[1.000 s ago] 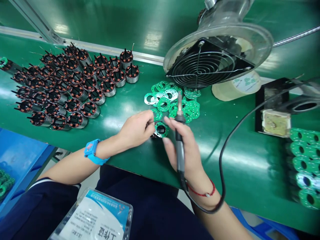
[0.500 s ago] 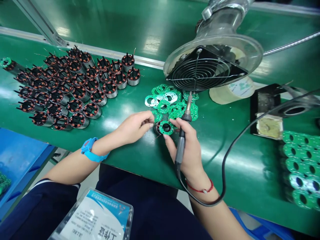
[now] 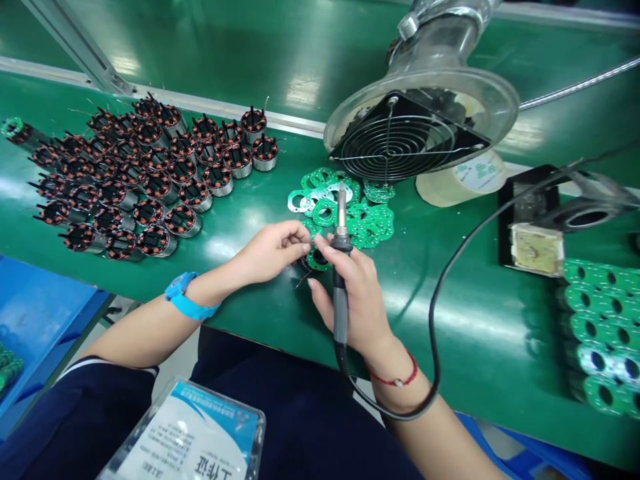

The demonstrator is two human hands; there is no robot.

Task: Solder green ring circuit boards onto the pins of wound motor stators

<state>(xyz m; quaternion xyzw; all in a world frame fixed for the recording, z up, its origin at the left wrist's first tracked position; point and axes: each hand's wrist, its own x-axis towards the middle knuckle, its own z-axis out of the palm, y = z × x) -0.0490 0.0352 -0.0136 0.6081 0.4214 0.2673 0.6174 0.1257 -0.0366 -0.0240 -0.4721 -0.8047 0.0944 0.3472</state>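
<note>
My right hand [image 3: 357, 300] is wrapped round a soldering iron [image 3: 341, 307], its metal tip pointing up and away over the loose boards. The thumb and index fingertip of that hand are beside a ring-shaped green circuit board [image 3: 319, 260], which sits on a wire-wound motor stator [image 3: 303, 263]. Much of this stator is hidden by the fingers, and a thin wire sticks out below it. At its left side, my left hand [image 3: 275, 252] has thumb and fingers pinched together; what is between them is too small to make out.
Several copper-wound stators [image 3: 150, 173] stand grouped at left. Loose green ring boards [image 3: 370, 223] lie in a pile beyond my hands, below a fume extractor hood [image 3: 395, 143]. A soldering iron stand with sponge [image 3: 537, 248] is at right, near rows of board-topped pieces [image 3: 607, 320].
My right hand has moved left with the soldering iron, closer to my left hand. The board and stator between my hands have shifted slightly left and are more covered by fingers.
</note>
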